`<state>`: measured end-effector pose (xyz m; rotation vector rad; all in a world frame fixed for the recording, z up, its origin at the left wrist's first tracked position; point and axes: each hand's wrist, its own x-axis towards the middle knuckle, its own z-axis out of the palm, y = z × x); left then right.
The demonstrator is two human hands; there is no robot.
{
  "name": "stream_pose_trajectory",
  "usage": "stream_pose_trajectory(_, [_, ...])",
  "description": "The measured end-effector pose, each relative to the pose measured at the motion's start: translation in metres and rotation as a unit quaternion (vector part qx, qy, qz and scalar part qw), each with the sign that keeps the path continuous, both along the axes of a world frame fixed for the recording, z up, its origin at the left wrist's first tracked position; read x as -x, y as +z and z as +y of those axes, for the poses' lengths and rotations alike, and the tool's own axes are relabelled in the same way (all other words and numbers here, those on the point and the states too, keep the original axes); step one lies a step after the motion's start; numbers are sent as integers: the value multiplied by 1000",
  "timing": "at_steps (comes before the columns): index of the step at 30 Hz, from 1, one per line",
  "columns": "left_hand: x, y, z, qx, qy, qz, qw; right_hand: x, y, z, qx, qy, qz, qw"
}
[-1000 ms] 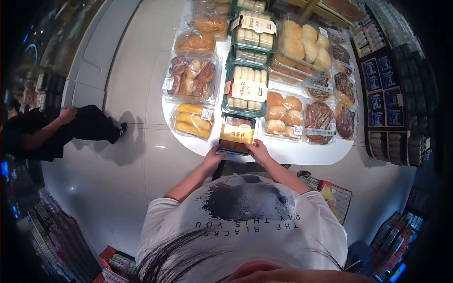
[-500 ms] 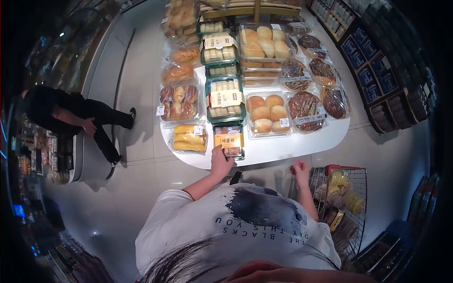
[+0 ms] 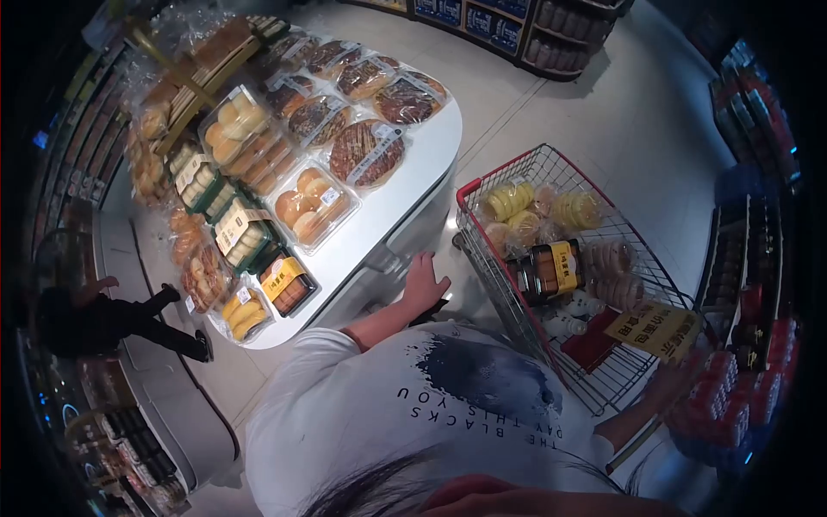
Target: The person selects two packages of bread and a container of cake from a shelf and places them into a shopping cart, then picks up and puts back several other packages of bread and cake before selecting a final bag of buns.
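My left hand [image 3: 424, 286] is held in the air between the display table and the shopping cart, its fingers apart with nothing in them. My right hand [image 3: 676, 383] is at the near right end of the shopping cart [image 3: 495, 284], closed around its handle [image 3: 635, 446]; its fingers are dim. Inside the cart lie bagged yellow rolls [image 3: 510, 200], a dark tray of cakes with a yellow label [image 3: 551, 269] and more bagged bread [image 3: 613, 258]. A yellow sign [image 3: 655, 331] hangs at the cart's handle end. On the table's corner sits another yellow-labelled cake tray [image 3: 287, 286].
The white table [image 3: 405, 194] bears packed buns [image 3: 314, 205], round chocolate-topped breads [image 3: 366, 153] and bagged yellow bread [image 3: 244, 314]. Another person [image 3: 112, 319] in dark clothes is at the left by a counter. Red packs [image 3: 719, 396] are stacked right of the cart.
The view has swung right toward the cart. My left hand has let go of the cake tray on the table and moved away from it. My right hand has moved to the cart's handle.
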<state>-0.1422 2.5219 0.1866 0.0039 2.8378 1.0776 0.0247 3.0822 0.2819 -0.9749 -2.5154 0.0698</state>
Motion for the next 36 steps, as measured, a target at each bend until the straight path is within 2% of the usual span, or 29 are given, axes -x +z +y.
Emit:
stream_pose_trajectory(1, [-1,-2,12,-3,-8,-27,1000,-14,12,1,-51,14,-11,999])
stream_pose_trajectory(2, [-2,-3,20,-6,-13,-52,999,-16,37,-27,-4,38,29,999])
stream_pose_trajectory(4, [-8,-27,24,17,6,-42,999,-26,40,-28,78,38,53,995])
stream_pose_trajectory(6, [-13,-48,14,9,52,-49,997,-40,27,-12,171,-9,53,984])
stream_pose_trajectory(10, [-23,-82,-70,8,260,-107,960,-46,7,-2,256,-89,26,962])
stream_pose_trajectory(12, [-33,-110,-134,-66,443,-64,892,-43,0,0,273,-112,15,955])
stream_pose_trajectory(14, [-37,-111,-186,-43,604,-1,796,-38,-8,1,284,-132,5,950])
stream_pose_trajectory(16, [-47,-83,-225,-318,666,14,674,-33,-14,1,286,-150,-3,946])
stream_pose_trajectory(18, [-56,-103,-270,-417,719,60,554,-28,-17,2,287,-168,-10,943])
stream_pose_trajectory(19, [-63,-90,-273,-482,703,42,522,-27,-20,2,287,-175,-15,942])
stream_pose_trajectory(20, [-62,-79,-276,-465,743,14,482,-26,-22,2,290,-187,-19,939])
stream_pose_trajectory(22, [-63,-90,-293,-461,764,52,447,-22,-24,0,292,-203,-25,934])
stream_pose_trajectory(26, [-70,-113,-307,-499,747,77,432,-20,-25,2,295,-232,-36,926])
stream_pose_trajectory(28, [-75,-103,-301,-484,751,73,443,-21,-24,7,298,-239,-39,923])
stream_pose_trajectory(31, [-84,-76,-290,-486,755,101,429,-38,-24,20,308,-259,-44,914])
stream_pose_trajectory(32, [-91,-78,-293,-463,759,99,448,-48,-24,27,312,-265,-40,912])
stream_pose_trajectory(36, [-126,-86,-294,-529,648,97,539,-83,-20,49,351,-307,-32,884])
